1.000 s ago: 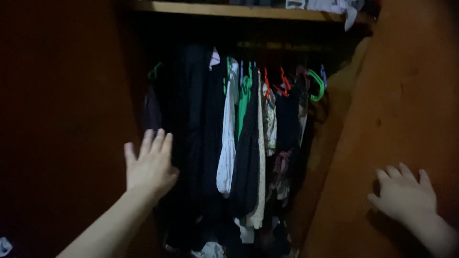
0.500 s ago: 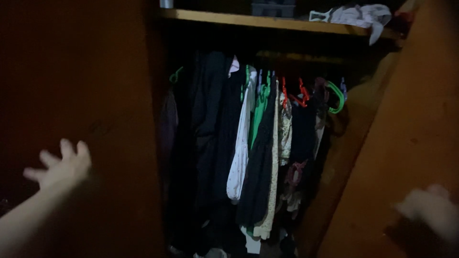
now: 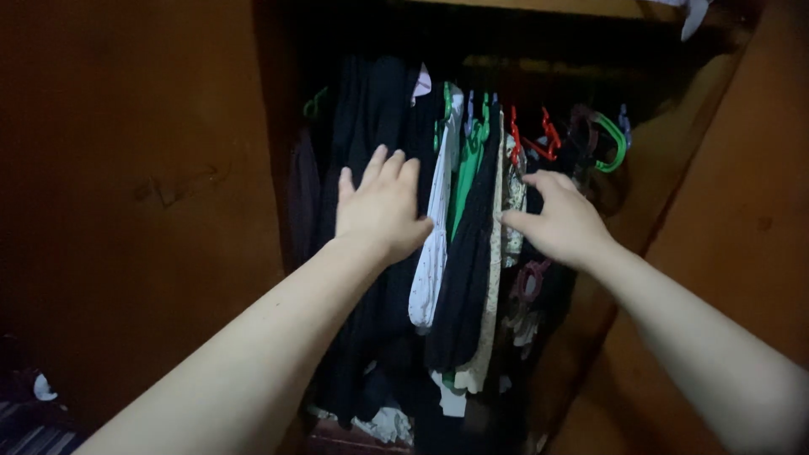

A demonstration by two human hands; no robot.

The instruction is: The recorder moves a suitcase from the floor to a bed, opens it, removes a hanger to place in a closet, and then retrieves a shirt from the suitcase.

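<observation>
- The dark garments (image 3: pixel 379 109) hang at the left of the wardrobe rail, with a white garment (image 3: pixel 434 244) just beside them.
- Your left hand (image 3: pixel 379 206) lies flat on the dark garments, fingers spread, gripping nothing.
- Your right hand (image 3: pixel 560 223) reaches among the patterned clothes (image 3: pixel 511 198), fingers loosely curled; you can't tell if it holds any.
- Red hangers (image 3: pixel 548 135) and a green hanger (image 3: pixel 611 139) sit above.
- Wooden doors (image 3: pixel 143 185) flank the opening.

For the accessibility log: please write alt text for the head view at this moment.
Both bare hands reach into an open wooden wardrobe: the left hand lies open on dark hanging clothes, the right hand fingers garments beside red hangers and green hangers.
</observation>
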